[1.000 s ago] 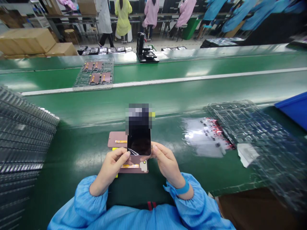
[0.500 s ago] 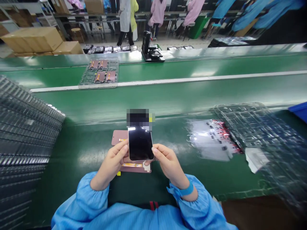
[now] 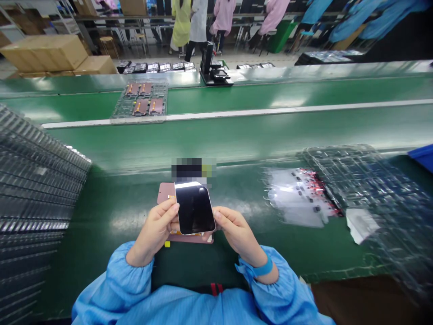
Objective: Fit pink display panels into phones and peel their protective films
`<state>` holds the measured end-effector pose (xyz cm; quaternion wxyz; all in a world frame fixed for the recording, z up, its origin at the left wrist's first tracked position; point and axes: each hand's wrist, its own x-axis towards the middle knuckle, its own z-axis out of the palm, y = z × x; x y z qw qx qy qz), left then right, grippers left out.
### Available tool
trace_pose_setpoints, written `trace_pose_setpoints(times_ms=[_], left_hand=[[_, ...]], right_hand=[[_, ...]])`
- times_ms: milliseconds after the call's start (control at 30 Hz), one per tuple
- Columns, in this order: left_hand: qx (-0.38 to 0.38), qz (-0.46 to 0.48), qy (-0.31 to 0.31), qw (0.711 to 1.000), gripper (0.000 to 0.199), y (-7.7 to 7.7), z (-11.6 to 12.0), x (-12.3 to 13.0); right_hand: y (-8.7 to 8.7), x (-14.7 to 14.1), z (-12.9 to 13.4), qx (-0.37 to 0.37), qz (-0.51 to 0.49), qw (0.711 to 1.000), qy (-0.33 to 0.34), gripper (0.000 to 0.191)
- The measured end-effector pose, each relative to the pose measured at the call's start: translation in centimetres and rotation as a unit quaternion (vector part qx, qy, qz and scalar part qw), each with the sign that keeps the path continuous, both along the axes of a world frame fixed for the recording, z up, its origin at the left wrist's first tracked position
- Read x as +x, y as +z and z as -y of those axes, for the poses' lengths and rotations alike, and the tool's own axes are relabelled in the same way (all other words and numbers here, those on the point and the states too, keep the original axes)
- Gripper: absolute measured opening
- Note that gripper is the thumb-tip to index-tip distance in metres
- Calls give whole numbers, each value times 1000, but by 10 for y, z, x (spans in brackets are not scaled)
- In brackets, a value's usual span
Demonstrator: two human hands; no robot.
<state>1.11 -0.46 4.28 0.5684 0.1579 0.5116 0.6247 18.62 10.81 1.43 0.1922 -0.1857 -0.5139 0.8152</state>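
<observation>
A glossy black screen panel (image 3: 195, 207) is held between both hands, above the green table. My left hand (image 3: 158, 228) pinches its left edge with thumb and fingers. On the lower right edge my right hand (image 3: 237, 228) has its thumb and fingers closed. Underneath and partly hidden lie pinkish-brown panels, one showing at the upper left (image 3: 164, 191) and another below (image 3: 191, 239). A small yellow piece (image 3: 167, 244) is by the lower panel. Blurred blocks cover what is at the screen's top end.
Stacked clear trays (image 3: 30, 194) rise at the left. Clear pouches (image 3: 296, 196), a white paper piece (image 3: 361, 225) and clear trays (image 3: 375, 180) lie at the right. A tray of brown panels (image 3: 140, 101) and a black stand (image 3: 214, 72) are across the table; people are beyond.
The screen has tilted and shifted slightly left and toward me, still in both hands. In the background, people in yellow and white have moved.
</observation>
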Motion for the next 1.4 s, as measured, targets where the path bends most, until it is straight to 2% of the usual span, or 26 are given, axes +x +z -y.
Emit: trace_pose_setpoints(times_ms=[367,500,700,1033,1233,1300,1400], left_hand=[[1,-19,7,1000,38,1,1,1],[5,-40,-4,999,39,-4,4,1],[18,-63,-21,998,38,-13,7,2],[7,-88,-26,996,43,-4,7,5],[-8,-84,-35,996,44,-3,8,4],[-17,-82,-60,995,46,-3,9,4],[-17,-91,-134,987,44,-4,8,7]], right_hand=[[-4,2,0,24,18,1000,5,35],[-6,2,0,63,47,996,-31,32],[-3,2,0,41,31,998,-43,21],[-10,5,-1,65,40,995,-58,19],[-10,6,-1,72,49,994,-63,22],[-10,5,-2,68,44,993,-88,27],[-10,5,-4,66,49,980,-184,29]])
